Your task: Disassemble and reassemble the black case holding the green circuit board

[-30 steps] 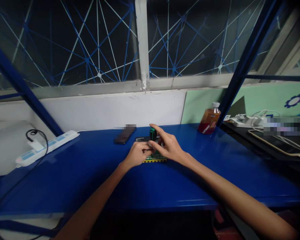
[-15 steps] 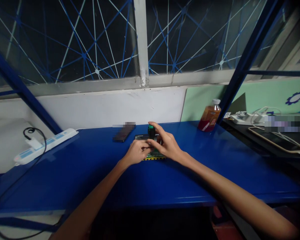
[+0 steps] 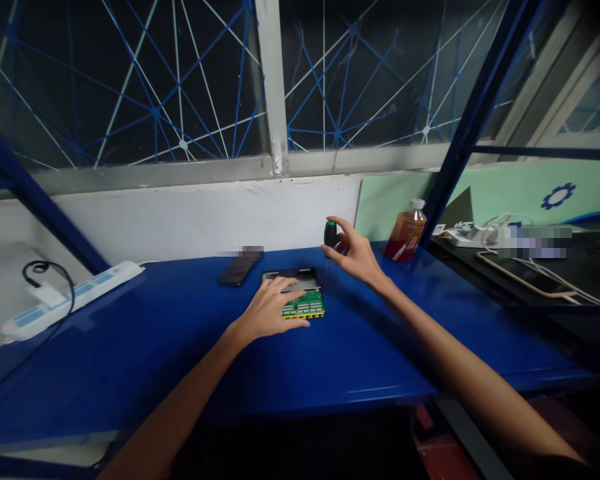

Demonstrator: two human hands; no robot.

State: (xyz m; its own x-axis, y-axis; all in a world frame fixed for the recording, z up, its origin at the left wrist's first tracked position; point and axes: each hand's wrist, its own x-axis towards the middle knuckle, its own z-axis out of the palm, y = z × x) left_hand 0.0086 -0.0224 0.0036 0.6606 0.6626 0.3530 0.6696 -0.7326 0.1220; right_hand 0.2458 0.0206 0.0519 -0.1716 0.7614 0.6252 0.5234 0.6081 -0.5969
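A green circuit board (image 3: 307, 303) with a yellow strip along its near edge lies on the blue table, against a dark open case (image 3: 303, 275) behind it. My left hand (image 3: 273, 307) rests over the left part of the board and case, fingers spread and thumb at the near edge; it covers that side. Up and to the right, my right hand (image 3: 355, 253) holds a screwdriver (image 3: 331, 233) with a black and green handle between thumb and fingers. Its thin shaft points down, apart from the board. Whether a screw is on its tip is too small to tell.
A dark phone-like slab (image 3: 241, 267) lies behind and left of the case. A drink bottle (image 3: 406, 230) stands at the back right. A white power strip (image 3: 75, 300) with a black cable runs along the left side. A phone (image 3: 523, 273) and cables lie on a black surface at right.
My right hand has lifted the screwdriver up and right, off the board. My left hand has opened from a pinch beside the shaft and spread over the board. The view has shifted slightly.
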